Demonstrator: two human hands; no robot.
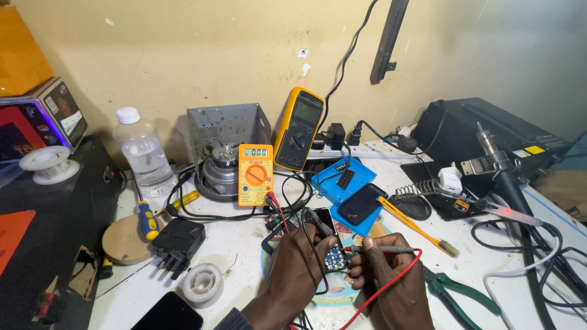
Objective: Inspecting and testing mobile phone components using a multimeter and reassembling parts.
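At the table's (244,244) six o'clock edge, the left hand (299,260) grasps a black probe (318,221) and the right hand (382,269) pinches a red probe (382,249) over the phone (333,256), meter (255,174) at eleven o'clock.

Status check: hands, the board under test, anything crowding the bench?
Left hand holds black probe on small keypad circuit board. Right hand holds red probe beside it. Orange multimeter upright behind; green-handled pliers lie right.

A colourful glossy box (43,116) stands far left. The small orange multimeter (255,174) shows a pale lit screen; the larger yellow multimeter (298,128) leans behind, its greenish screen blank.
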